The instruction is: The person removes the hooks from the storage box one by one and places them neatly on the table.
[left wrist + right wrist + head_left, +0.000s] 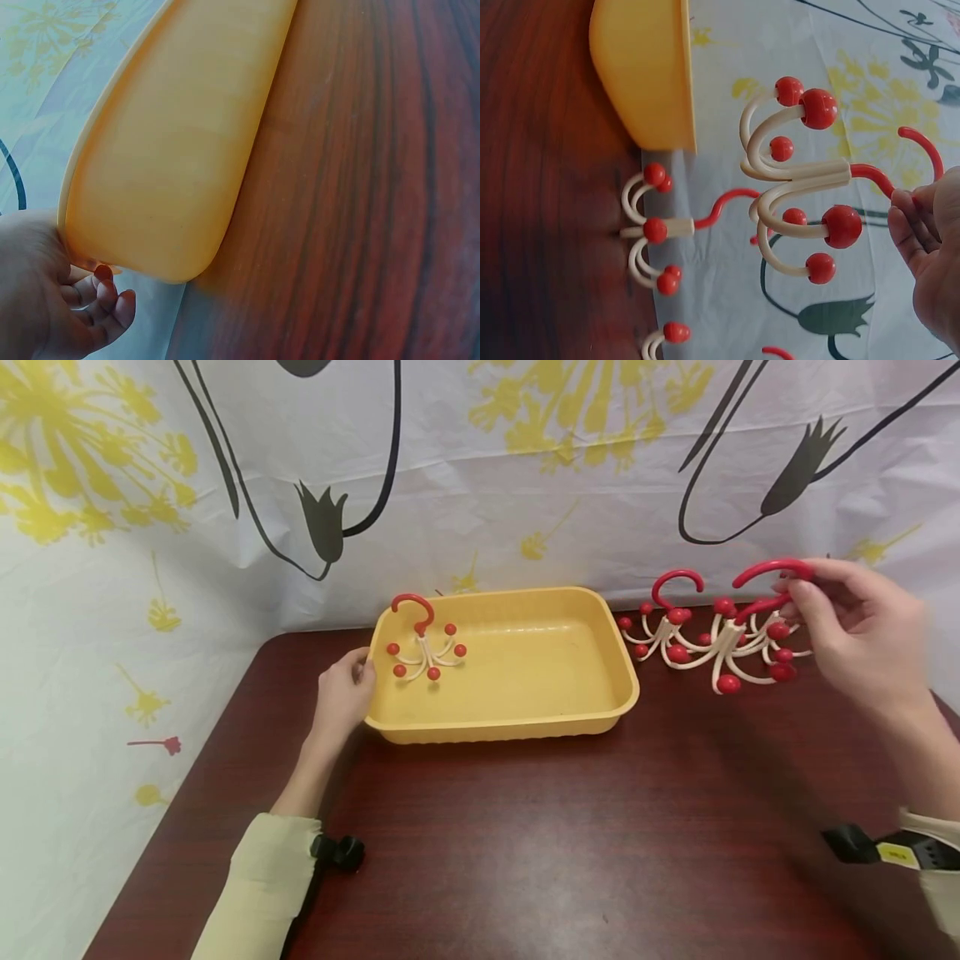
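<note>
My right hand (870, 635) pinches the red hook of a multi-arm hanger (723, 639), which has cream arms tipped with red balls. The hanger hangs above the table's right side; in the right wrist view my right hand (937, 247) holds it by the bent hook. At the left end of a yellow plastic basin (525, 681), my left hand (345, 689) grips the rim. A similar hanger (423, 652) stands upright inside the basin, near its left end. The left wrist view shows curled fingers (105, 307) at the basin's corner (172, 255).
Right of the basin stands another hanger (663, 631), partly behind the held one. A further hanger (776, 631) is mostly hidden by the held one and my hand. The dark red wooden table (540, 835) meets a patterned white cloth (450, 518) behind.
</note>
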Available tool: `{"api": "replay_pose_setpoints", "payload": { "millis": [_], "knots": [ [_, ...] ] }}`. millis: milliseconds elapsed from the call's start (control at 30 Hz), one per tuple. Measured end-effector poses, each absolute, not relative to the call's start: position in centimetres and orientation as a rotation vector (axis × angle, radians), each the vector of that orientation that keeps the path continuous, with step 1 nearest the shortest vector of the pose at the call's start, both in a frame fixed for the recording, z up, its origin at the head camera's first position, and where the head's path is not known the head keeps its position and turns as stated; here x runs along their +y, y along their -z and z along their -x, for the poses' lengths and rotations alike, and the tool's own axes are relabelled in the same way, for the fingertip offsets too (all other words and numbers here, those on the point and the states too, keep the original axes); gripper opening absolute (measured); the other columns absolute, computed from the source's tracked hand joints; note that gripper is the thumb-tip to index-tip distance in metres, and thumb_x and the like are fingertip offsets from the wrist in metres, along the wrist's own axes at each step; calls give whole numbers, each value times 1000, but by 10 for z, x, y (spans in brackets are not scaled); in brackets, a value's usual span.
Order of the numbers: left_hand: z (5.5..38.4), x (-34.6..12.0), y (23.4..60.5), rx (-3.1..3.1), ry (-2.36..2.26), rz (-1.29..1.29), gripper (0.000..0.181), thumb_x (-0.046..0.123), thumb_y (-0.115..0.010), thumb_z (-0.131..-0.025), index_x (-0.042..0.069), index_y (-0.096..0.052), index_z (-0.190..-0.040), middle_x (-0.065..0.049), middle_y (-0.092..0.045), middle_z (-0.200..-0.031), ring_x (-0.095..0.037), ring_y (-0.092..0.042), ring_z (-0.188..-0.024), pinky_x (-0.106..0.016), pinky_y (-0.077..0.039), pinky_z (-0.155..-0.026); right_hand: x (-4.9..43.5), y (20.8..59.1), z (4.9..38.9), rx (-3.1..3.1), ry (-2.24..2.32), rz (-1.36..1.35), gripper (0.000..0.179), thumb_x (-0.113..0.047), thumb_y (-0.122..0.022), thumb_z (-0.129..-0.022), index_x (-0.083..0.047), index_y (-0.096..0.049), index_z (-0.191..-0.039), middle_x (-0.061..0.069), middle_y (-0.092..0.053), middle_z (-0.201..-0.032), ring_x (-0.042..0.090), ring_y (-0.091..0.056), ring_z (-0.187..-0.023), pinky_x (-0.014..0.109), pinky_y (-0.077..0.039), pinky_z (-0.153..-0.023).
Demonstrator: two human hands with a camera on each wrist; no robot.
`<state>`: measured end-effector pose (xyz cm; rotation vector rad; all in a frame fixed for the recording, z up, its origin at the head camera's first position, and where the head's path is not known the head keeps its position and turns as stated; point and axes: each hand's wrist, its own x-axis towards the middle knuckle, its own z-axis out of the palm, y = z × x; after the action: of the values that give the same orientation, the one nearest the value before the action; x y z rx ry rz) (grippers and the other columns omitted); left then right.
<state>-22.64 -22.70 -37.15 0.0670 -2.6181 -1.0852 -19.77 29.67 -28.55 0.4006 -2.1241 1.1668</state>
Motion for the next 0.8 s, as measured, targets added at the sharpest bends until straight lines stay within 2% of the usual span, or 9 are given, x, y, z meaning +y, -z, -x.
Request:
{"api": "replay_pose_setpoints", "payload": {
  "millis": [300,567,667,800],
  "knots": [
    [227,-226,372,-2612,1075,-59,39,14,-49,-101,-5,-60,-134,-19,-64,-93,-32,-59,-85,-42,-48,-79,324,291,195,-2155,-1205,-233,28,-2,-60,-98,-10,-69,-124,-19,-66,-98,-6,-62,-76,4,-45,-73],
    [226,-226,371,-2616,1081,-68,40,14,-49,-101,-5,-60,-134,-20,-65,-95,-32,-60,-86,-43,-49,-79,346,302,199,-2053,-1295,-243,31,6,-54,-99,-13,-70,-117,-15,-68,-97,-6,-61,-72,5,-46,-73],
    [226,-227,372,-2618,1082,-68,40,14,-49,-102,-5,-60,-135,-20,-65,-94,-32,-60,-86,-42,-49,-78,353,307,200,-2010,-1335,-216,30,7,-54,-98,-14,-71,-113,-15,-68,-94,-5,-61,-69,5,-47,-71],
    [226,-228,372,-2616,1080,-64,40,14,-49,-102,-5,-60,-135,-20,-65,-94,-31,-60,-85,-42,-49,-78,361,314,202,-1880,-1501,-272,26,8,-53,-98,-6,-72,-111,-10,-71,-90,-2,-63,-68,6,-48,-68]
  ]
}}
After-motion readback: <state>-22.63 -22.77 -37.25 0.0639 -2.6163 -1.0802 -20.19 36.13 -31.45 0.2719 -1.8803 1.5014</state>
